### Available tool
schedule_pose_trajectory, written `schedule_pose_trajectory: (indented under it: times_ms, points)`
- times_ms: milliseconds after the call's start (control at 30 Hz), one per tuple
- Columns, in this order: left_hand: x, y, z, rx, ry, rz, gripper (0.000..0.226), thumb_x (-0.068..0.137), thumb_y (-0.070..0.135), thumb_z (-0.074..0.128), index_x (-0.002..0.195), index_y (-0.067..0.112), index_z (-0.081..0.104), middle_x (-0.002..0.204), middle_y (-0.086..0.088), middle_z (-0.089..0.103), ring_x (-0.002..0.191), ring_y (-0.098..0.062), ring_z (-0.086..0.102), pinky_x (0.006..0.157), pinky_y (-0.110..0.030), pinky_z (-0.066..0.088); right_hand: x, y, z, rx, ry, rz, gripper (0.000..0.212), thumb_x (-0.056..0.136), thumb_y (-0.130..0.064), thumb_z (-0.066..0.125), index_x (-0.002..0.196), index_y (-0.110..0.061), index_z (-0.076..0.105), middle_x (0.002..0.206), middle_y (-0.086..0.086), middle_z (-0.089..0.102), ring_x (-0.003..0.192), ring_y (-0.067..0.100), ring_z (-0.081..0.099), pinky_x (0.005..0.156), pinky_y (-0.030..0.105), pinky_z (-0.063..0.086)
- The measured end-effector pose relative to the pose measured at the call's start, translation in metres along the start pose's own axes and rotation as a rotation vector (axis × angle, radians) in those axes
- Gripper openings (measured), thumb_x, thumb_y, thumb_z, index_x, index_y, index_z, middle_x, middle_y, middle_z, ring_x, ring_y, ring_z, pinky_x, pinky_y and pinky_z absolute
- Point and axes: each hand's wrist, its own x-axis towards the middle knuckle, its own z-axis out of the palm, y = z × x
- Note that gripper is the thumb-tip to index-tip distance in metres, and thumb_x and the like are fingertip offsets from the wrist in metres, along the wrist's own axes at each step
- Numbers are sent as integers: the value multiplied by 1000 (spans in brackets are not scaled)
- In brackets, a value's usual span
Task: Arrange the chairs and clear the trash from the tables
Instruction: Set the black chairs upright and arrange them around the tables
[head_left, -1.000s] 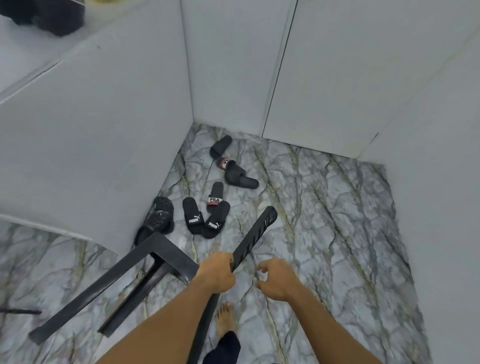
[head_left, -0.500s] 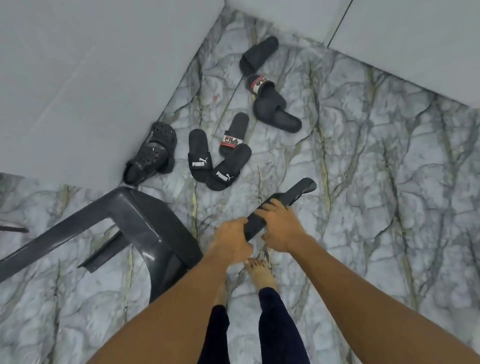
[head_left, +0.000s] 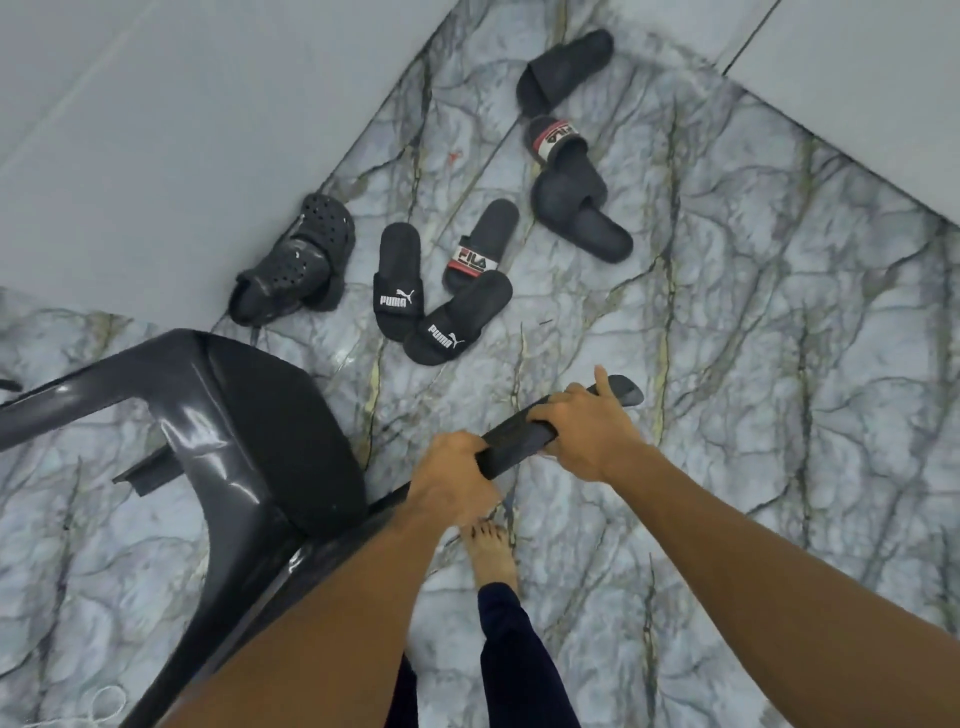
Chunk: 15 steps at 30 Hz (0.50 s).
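chair (head_left: 234, 415) is tipped, legs to my left, near the slippers (head_left: 397, 280) on the marble floor (head_left: 779, 364). my left grip (head_left: 457, 475) and right grip (head_left: 584, 436) both clasp its back rail (head_left: 514, 441). step in hand: arranging chairs. next move likely calls for steering it clear of the slippers.

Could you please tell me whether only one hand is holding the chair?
No, the left hand and the right hand both grip the same dark bar of the chair.
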Motion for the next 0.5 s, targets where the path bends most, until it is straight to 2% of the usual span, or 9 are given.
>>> schedule_pose_trajectory:
  times_ms: [67,100,133,167,200,267,400,500]
  points:
    - [-19,0,-25,-18,49,4,11,67,11,69,76,17,71,70,1,65,68,-20,64,51,-27,49,-13,10,-26,85,98,56,25,88,-35,58,112,-34,60,108,-5,61,114,23,50,112,60,17]
    - [-32,0,-43,-29,64,6,8,65,14,70,73,17,71,67,2,65,66,-19,64,52,-30,52,-21,15,-43,202,176,92,22,84,-29,60,105,-33,63,101,-6,62,108,23,53,107,57,29]
    - [-46,1,-64,-50,70,-3,13,62,17,72,75,16,73,68,1,67,65,-18,65,54,-33,56,-30,15,-63,360,246,113,20,80,-21,61,97,-31,66,93,-6,62,99,22,57,95,50,42]
    - [-62,1,-86,-69,68,-14,20,60,18,73,80,17,77,69,-1,69,66,-18,67,57,-34,59,-37,12,-85,520,280,107,21,76,-13,61,88,-29,68,84,-7,62,88,20,59,81,41,47]
    - [-78,0,-107,-78,70,-21,25,59,16,75,84,18,79,71,-2,71,66,-18,68,59,-34,60,-44,4,-106,621,281,62,24,73,-5,61,80,-28,68,77,-8,62,78,17,59,70,34,45]
    - [-112,-4,-146,-92,106,-30,26,62,10,76,87,18,80,73,-4,73,68,-18,69,62,-31,60,-53,-25,-149,647,284,-59,33,69,4,58,67,-29,63,67,-10,60,68,14,56,64,29,40]
    - [-184,-27,-215,-114,275,-90,12,64,13,77,76,17,78,67,-2,71,67,-17,68,62,-32,60,-71,-101,-228,618,349,-220,23,68,6,62,73,-14,73,70,-1,66,68,15,59,65,33,46]
    - [-249,-48,-261,-100,369,-127,9,62,21,75,70,18,71,68,-2,69,67,-19,67,58,-36,59,-95,-177,-290,579,341,-388,12,72,-3,63,74,-11,73,68,4,66,67,17,58,64,34,46]
